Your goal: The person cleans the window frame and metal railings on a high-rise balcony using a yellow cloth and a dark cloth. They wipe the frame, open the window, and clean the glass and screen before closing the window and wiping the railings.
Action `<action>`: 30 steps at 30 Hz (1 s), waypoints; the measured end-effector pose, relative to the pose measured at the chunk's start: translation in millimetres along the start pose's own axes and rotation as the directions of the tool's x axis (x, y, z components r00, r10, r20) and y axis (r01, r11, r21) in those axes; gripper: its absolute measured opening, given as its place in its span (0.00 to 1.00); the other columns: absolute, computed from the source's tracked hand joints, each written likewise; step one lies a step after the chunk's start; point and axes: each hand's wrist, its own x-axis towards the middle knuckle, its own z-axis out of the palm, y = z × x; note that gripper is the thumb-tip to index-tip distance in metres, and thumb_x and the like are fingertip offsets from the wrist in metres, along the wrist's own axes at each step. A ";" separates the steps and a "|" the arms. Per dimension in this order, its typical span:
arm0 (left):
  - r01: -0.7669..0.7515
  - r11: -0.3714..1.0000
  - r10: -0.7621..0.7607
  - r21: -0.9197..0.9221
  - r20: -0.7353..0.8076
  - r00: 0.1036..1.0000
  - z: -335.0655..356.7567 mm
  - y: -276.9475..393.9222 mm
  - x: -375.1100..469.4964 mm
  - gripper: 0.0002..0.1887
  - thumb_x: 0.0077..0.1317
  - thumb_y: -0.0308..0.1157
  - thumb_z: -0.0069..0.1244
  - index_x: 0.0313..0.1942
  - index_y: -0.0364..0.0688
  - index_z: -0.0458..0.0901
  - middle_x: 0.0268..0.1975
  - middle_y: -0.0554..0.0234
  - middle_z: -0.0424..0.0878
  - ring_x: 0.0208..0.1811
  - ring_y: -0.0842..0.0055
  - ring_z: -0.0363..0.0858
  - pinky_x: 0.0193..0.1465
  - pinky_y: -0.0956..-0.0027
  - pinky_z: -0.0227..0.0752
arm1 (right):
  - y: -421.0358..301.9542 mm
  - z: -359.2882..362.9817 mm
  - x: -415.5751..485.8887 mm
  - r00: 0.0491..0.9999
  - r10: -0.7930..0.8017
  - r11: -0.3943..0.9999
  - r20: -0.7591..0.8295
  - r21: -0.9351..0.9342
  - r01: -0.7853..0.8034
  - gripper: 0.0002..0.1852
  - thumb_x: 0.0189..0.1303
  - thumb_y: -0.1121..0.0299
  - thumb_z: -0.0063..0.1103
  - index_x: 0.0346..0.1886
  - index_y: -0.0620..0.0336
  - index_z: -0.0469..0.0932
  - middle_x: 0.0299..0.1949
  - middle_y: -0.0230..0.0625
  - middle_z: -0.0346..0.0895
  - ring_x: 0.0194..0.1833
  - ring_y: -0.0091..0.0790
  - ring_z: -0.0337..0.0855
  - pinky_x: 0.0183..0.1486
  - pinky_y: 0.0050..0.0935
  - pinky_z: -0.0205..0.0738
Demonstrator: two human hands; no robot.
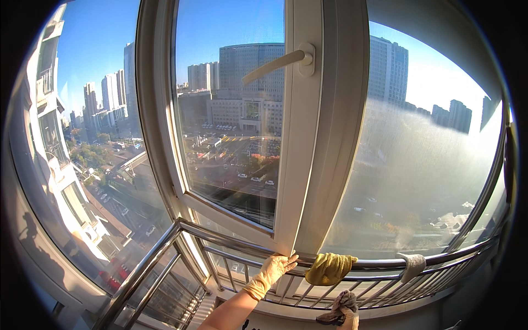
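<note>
My left hand (273, 273), in a pale rubber glove, touches the lower corner of an ajar white-framed window sash (298, 173), just at the metal railing. Its fingers are spread. The sash carries a lever handle (280, 64). At the bottom right, my right hand (350, 321), also gloved, is closed on a crumpled brownish cloth (343, 305). A yellow-green cloth (330, 269) hangs over the railing's top bar between and above the hands. Farther right, a light grey cloth (412, 266) hangs over the same bar.
A shiny metal railing (379, 265) runs in front of the windows and turns a corner at left. A fixed pane (412, 177) at right looks hazy. Another pane (111, 165) stands at left. Buildings, roads and parked cars lie far below outside.
</note>
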 end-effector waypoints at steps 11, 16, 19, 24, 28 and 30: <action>0.001 1.000 -0.001 -0.004 0.044 0.999 -33.4 -4.1 -25.7 0.16 0.73 0.23 0.44 0.59 0.30 0.75 0.65 0.47 0.78 0.68 0.57 0.76 0.68 0.54 0.76 | 0.7 1.9 13.3 0.998 0.007 1.000 0.059 0.000 -0.007 0.15 0.61 0.82 0.53 0.52 0.62 0.77 0.44 0.40 0.80 0.42 0.34 0.82 0.45 0.29 0.81; -0.062 0.963 0.056 0.261 0.031 0.998 -39.0 -8.3 -75.7 0.21 0.73 0.23 0.41 0.64 0.28 0.72 0.66 0.42 0.76 0.71 0.56 0.73 0.71 0.53 0.73 | 1.1 13.9 22.8 0.990 0.057 0.998 0.132 -0.043 -0.052 0.16 0.61 0.84 0.53 0.52 0.63 0.77 0.45 0.40 0.80 0.44 0.35 0.82 0.47 0.30 0.81; -0.055 0.985 0.056 0.165 -0.003 0.998 -44.3 -2.0 -117.4 0.21 0.73 0.25 0.40 0.65 0.28 0.72 0.66 0.43 0.77 0.73 0.55 0.71 0.72 0.52 0.72 | 5.0 21.7 28.4 0.978 0.084 0.995 0.192 -0.061 -0.074 0.16 0.61 0.85 0.52 0.52 0.63 0.76 0.45 0.41 0.80 0.45 0.36 0.83 0.48 0.31 0.81; -0.182 0.983 0.181 -0.001 -0.132 0.975 -51.1 -3.7 -186.9 0.26 0.74 0.24 0.26 0.66 0.10 0.51 0.68 0.11 0.59 0.71 0.29 0.63 0.79 0.40 0.59 | 12.6 44.1 37.4 0.947 0.147 0.987 0.287 -0.109 -0.120 0.16 0.61 0.86 0.52 0.52 0.64 0.76 0.46 0.42 0.79 0.46 0.37 0.83 0.50 0.32 0.82; -0.335 0.942 0.336 0.024 -0.090 0.938 -85.9 -6.3 -233.0 0.25 0.77 0.28 0.33 0.68 0.18 0.58 0.67 0.24 0.68 0.69 0.42 0.70 0.73 0.49 0.70 | 21.9 66.8 42.3 0.905 0.218 0.972 0.366 -0.160 -0.170 0.16 0.61 0.87 0.51 0.52 0.65 0.76 0.47 0.42 0.79 0.48 0.38 0.83 0.51 0.33 0.82; -0.378 0.918 0.393 0.119 -0.147 0.908 -93.7 -3.7 -253.0 0.25 0.77 0.28 0.34 0.68 0.19 0.59 0.66 0.25 0.69 0.68 0.44 0.72 0.72 0.50 0.71 | 26.7 77.3 44.6 0.876 0.256 0.962 0.409 -0.195 -0.190 0.16 0.61 0.88 0.51 0.52 0.66 0.76 0.47 0.43 0.79 0.48 0.38 0.83 0.52 0.33 0.82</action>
